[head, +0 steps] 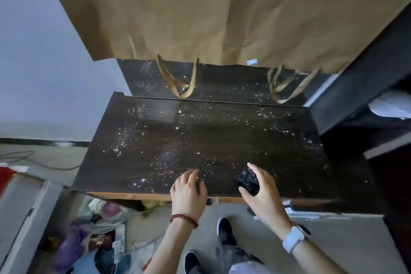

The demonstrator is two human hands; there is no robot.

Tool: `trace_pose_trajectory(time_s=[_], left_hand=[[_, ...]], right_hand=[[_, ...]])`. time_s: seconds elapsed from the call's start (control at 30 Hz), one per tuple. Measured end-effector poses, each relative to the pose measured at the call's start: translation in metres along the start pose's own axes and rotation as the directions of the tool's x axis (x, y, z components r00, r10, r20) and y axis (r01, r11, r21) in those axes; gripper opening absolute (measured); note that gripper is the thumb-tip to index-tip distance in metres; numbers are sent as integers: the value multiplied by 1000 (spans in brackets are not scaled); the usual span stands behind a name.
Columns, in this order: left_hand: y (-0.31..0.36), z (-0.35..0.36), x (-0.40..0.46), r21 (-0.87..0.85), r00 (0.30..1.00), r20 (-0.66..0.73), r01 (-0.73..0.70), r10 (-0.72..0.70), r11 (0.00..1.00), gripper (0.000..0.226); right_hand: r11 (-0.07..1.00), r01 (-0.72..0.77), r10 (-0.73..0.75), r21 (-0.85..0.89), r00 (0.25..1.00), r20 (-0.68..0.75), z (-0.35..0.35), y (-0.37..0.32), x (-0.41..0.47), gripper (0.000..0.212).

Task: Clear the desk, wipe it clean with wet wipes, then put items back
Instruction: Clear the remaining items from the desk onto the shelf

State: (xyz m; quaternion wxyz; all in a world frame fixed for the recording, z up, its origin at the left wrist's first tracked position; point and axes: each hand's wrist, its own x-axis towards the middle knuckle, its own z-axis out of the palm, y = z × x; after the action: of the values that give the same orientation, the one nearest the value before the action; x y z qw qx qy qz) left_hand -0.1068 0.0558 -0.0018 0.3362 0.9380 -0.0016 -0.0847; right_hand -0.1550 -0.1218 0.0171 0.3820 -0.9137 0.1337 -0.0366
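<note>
here left hand (189,189) flat, fingers relaxed on wet dark table (200,140) near front edge; right hand (261,187) grips small black object (248,181); brown paper bags (222,11) at back

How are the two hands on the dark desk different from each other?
The left hand rests flat on the wet dark wooden desk with straight fingers and holds nothing; the right hand curls round a small shiny black object. The left wrist wears a red bead bracelet; the right wrist wears a white wristband watch. Both hands sit at the desk's near edge.
</note>
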Motion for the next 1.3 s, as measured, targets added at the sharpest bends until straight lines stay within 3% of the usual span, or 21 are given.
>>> trace_pose_trajectory(time_s=[0.13, 0.33, 0.5, 0.7, 0.97, 1.13, 1.3], left_hand=[[72, 43, -8, 20, 979, 88, -188, 186, 982, 38], [186, 129, -20, 32, 886, 204, -430, 416, 902, 42], [306, 203, -5, 36, 843, 186, -519, 504, 854, 54], [406, 241, 11, -16, 887, 21, -461, 462, 887, 64], [424, 240, 50, -118, 908, -260, -369, 330, 922, 58], [423, 236, 64, -285, 924, -291, -331, 248, 900, 45], [421, 234, 77, -316, 931, -278, -322, 237, 893, 43]], right_hand=[[996, -91, 92, 14, 988, -128, -63, 45, -25, 60], [974, -205, 223, 97, 946, -234, -160, 128, -46, 64], [965, -221, 252, 141, 931, -263, -253, 213, -34, 63], [981, -170, 188, 90, 945, -266, -334, 277, 8, 63], [1000, 25, -20, 14, 966, -258, -353, 273, 112, 63], [992, 92, -113, -90, 958, -265, -350, 255, 175, 62], [964, 80, -139, -254, 965, -223, -334, 257, 204, 61]])
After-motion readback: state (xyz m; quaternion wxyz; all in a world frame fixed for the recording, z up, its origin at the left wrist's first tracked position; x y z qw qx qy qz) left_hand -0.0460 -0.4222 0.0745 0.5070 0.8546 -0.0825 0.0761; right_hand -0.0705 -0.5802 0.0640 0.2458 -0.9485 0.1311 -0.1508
